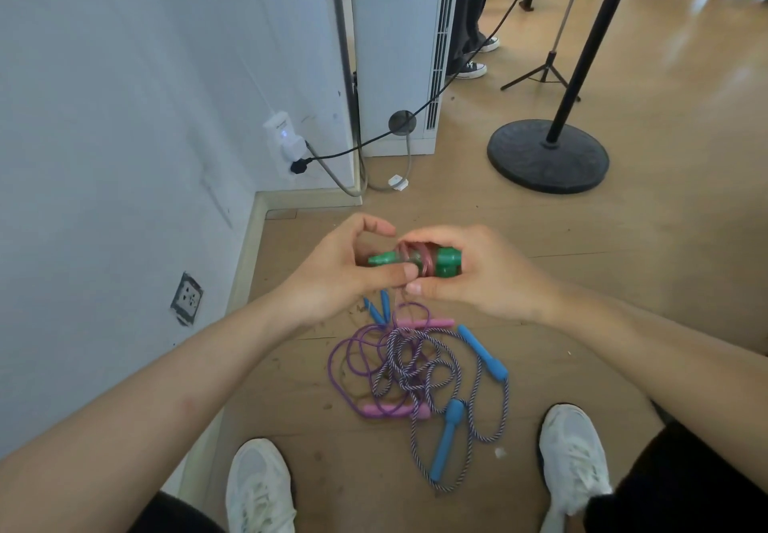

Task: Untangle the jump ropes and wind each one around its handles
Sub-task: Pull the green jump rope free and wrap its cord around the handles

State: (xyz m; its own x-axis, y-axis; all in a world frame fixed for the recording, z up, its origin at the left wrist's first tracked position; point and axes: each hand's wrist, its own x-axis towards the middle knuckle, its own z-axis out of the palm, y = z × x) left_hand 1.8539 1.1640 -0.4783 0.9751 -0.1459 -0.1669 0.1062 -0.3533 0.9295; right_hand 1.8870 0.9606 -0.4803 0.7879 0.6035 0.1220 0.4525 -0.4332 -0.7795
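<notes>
Bright even daylight, soft shadows, wide-angle edge warping, blurred far background.

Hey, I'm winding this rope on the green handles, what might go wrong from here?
The reddish rope wound on the green handles is pinned only by your left hand and right hand; easing off may let the coils spring loose. Its thin tail hangs toward the pile of tangled ropes below and might catch there.

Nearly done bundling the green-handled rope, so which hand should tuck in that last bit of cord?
Probably the right hand: its fingertips sit on the reddish cord wound around the green handles, while the left hand grips the handle tips and steadies them.
</notes>
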